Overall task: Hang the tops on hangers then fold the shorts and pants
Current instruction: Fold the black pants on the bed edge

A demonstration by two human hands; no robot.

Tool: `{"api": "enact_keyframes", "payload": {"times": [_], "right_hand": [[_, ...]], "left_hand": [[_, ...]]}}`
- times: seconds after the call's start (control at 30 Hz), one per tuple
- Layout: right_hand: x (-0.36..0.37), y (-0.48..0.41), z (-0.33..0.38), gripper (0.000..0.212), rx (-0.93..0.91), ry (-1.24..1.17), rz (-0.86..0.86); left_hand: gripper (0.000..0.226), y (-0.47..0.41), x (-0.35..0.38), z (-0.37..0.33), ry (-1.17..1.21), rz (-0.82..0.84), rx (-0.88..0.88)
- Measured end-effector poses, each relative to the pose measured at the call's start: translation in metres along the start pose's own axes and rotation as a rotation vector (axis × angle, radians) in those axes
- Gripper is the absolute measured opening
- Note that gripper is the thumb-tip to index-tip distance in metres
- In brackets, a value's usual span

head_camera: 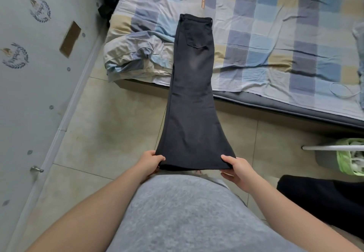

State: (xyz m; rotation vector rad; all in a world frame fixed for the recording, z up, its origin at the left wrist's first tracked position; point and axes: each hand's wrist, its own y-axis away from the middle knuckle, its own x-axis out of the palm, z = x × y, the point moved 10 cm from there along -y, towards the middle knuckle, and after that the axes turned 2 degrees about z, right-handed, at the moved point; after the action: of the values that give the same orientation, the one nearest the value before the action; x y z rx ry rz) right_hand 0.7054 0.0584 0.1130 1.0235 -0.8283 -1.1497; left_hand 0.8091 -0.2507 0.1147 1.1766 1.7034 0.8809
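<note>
Black pants (192, 94) folded lengthwise, legs stacked. Waistband lies far on the bed (275, 35), over its checked sheet; legs span the near bed edge above the tiled floor (110, 125). Left hand (148, 163) grips the hem's left corner, fingers curled; right hand (239, 170) pinches the right corner.

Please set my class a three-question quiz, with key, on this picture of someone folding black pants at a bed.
1. True or false: the waist end of the black flared pants lies on the checked bedsheet.
2. Which part do the left hand and right hand grip? A the waistband; B the hem; C the belt loops.
3. Fill in: near the waist, a back ____ faces up.
Key: 1 true; 2 B; 3 pocket.
</note>
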Motion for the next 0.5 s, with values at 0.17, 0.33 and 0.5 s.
{"api": "enact_keyframes", "payload": {"times": [0.17, 0.33, 0.5], "right_hand": [[-0.001, 0.005, 0.014, 0.031, -0.025, 0.001, 0.008], [0.009, -0.004, 0.081, 0.027, -0.09, -0.046, 0.012], [0.022, -0.03, 0.178, 0.014, -0.132, -0.095, -0.003]], "left_hand": [[0.011, 0.002, -0.003, -0.017, -0.03, -0.003, 0.031], [0.014, -0.012, -0.015, -0.069, 0.011, 0.008, 0.066], [0.014, -0.053, -0.029, -0.148, 0.307, 0.003, 0.049]]}}
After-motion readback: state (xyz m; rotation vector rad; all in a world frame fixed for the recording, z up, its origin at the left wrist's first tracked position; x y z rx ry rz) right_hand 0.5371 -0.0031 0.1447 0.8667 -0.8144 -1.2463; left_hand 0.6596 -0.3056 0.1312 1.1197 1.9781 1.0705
